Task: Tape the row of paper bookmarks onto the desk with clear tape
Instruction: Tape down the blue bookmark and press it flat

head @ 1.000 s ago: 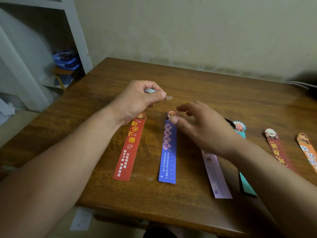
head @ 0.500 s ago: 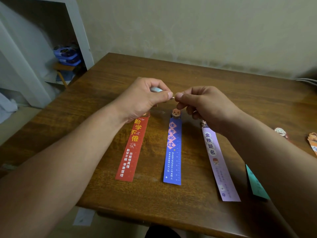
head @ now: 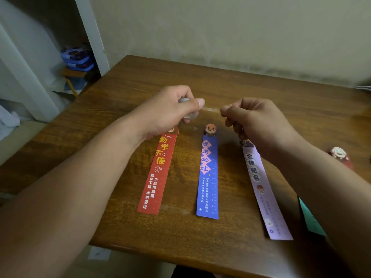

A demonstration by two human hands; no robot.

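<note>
**Clear tape stretched between two hands above the bookmark row**

Nearest the person, both bare forearms cross the near edge of the brown wooden worktop (head: pixel 220 81) from 7 and 5 o'clock. Five paper bookmarks lie flat in a row, their long sides running toward 12 o'clock. The red paper bookmark with yellow and white characters (head: pixel 158 173) is at the 9 o'clock end. To its 3 o'clock side, apart from it, lies the blue paper bookmark with pink diamonds and a bearded cartoon head (head: pixel 208 177). Next comes the lilac paper bookmark with dark characters (head: pixel 263 189), slanted, its top under the right wrist. Further toward 3 o'clock a teal paper bookmark (head: pixel 309 215) peeks from beneath the right forearm. A dark red bookmark topped by a white-haired cartoon head (head: pixel 339 155) shows beyond that arm.

Past the bookmark tops, the left hand (head: pixel 170 111) is curled round a small roll of clear tape (head: pixel 183 100), above the red bookmark's top. At its 3 o'clock, the right hand (head: pixel 255 121) pinches the free end of a clear tape strip (head: pixel 212 110) between thumb and forefinger, its other fingers curled. The strip spans the gap between the hands, at 12 o'clock of the blue bookmark's head. Whether it touches the worktop cannot be told.

Farther off, a pale plaster wall (head: pixel 220 27) stands at 12 o'clock. At 10 o'clock a white shelf frame (head: pixel 90 33) stands beside stacked blue-purple plastic boxes (head: pixel 77 59).
</note>
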